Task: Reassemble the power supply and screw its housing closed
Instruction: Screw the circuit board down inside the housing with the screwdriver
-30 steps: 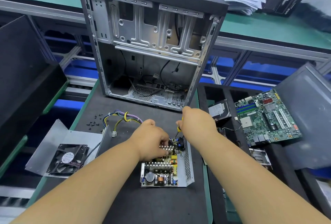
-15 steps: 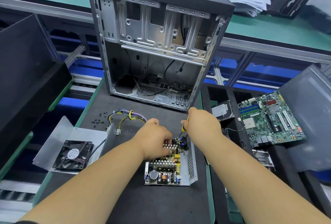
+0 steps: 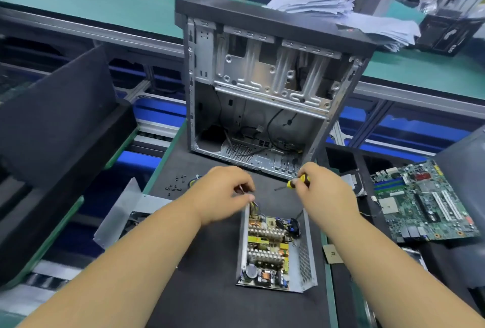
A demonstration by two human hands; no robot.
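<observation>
The open power supply (image 3: 275,249) lies lengthwise just below both hands; right hand (image 3: 322,191) grips the screwdriver (image 3: 298,182), left hand (image 3: 223,191) fingers curl, pinching something small.

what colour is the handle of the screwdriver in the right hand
Yellow and black; the screwdriver handle shows between the right hand's fingers in the head view.

bare forearms, bare hands (image 3: 223,191), no sleeves

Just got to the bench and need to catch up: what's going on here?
A person is working on an opened power supply lying on the black mat; its circuit board is still exposed. The right hand holds a yellow-handled screwdriver above it. The left hand pinches something small at the unit's far end. Loose screws lie nearby.
</observation>
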